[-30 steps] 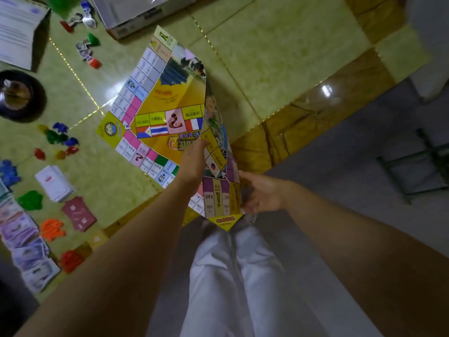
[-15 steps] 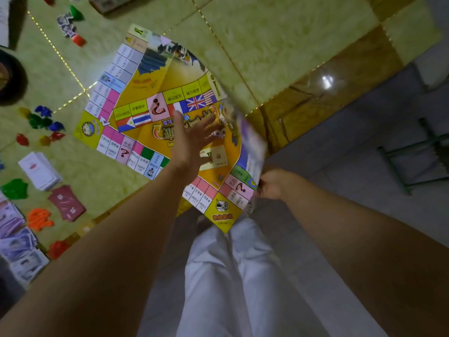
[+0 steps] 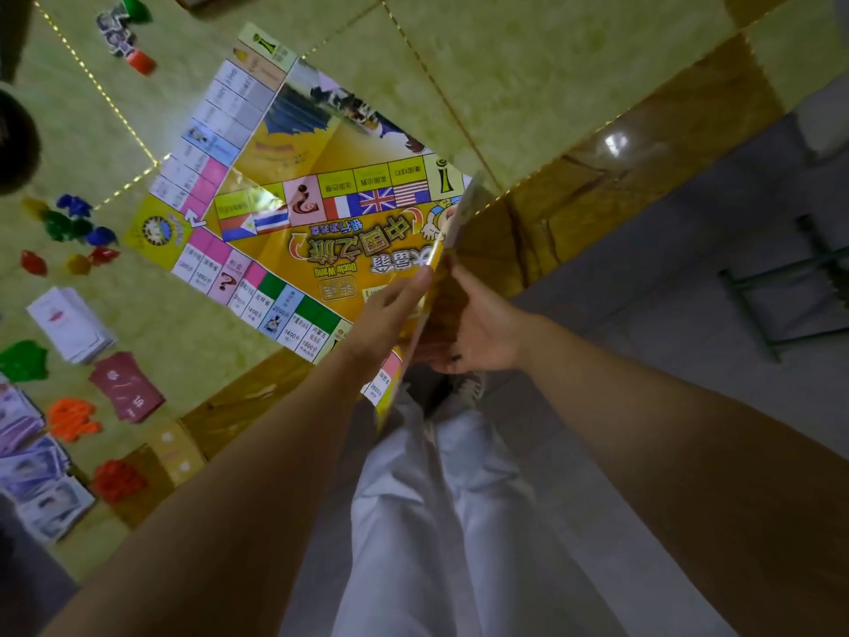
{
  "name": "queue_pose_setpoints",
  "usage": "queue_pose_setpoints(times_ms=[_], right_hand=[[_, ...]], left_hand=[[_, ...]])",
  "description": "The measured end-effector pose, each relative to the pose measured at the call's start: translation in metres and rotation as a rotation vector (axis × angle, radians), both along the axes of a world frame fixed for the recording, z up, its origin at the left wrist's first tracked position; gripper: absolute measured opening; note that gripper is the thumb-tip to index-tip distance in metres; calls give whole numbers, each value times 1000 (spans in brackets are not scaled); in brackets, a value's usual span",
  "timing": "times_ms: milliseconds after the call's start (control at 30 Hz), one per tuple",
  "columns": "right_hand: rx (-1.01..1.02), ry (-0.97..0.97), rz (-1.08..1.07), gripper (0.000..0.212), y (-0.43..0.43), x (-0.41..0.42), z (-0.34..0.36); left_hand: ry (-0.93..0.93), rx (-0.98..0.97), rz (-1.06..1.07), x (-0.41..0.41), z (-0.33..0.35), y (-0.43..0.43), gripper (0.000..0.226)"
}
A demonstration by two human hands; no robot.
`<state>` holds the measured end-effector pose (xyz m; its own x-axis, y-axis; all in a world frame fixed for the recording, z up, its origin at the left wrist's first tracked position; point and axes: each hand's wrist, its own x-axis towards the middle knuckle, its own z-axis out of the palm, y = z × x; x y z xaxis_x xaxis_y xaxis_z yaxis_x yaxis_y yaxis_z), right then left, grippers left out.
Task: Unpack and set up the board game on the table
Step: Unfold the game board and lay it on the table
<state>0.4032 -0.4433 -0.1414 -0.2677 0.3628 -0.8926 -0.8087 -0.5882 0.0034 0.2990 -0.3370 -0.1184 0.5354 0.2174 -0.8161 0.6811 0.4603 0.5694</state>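
Observation:
The yellow paper game board (image 3: pixel 294 195) lies mostly flat on the green-tiled table (image 3: pixel 505 62), near its front edge. The board's right flap (image 3: pixel 455 213) stands up, seen edge-on between my hands. My left hand (image 3: pixel 390 314) lies with straight fingers against the flap's printed inner face. From behind, my right hand (image 3: pixel 482 328) holds the flap, fingers along its back and thumb curled under its lower edge.
Left of the board lie a white card stack (image 3: pixel 69 324), dark red cards (image 3: pixel 126 386), paper money (image 3: pixel 32 480) and heaps of coloured plastic pieces (image 3: pixel 73 223). Pawns (image 3: pixel 124 34) stand at the far left. A green metal frame (image 3: pixel 790 291) stands on the floor at right.
The board has opened out wider and flatter on the table. My left hand slid from the board's middle to the right flap, and my right hand rose behind that flap.

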Motion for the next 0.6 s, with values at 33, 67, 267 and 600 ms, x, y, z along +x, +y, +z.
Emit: queue_pose_setpoints(times_ms=[33,67,267,600], right_hand=[[-25,-37,-36,72,3,-1,1],[-39,-69,-58,67,5,-2,1],[31,-133,-115,67,12,4,9],[137,-258,-14,47,17,-13,24]], left_hand=[[-30,-45,14,-2,2,3,40],[-61,-79,7,-4,5,4,38],[-56,-76,-97,-11,9,21,36],[-32,191,-321,-22,23,29,40]])
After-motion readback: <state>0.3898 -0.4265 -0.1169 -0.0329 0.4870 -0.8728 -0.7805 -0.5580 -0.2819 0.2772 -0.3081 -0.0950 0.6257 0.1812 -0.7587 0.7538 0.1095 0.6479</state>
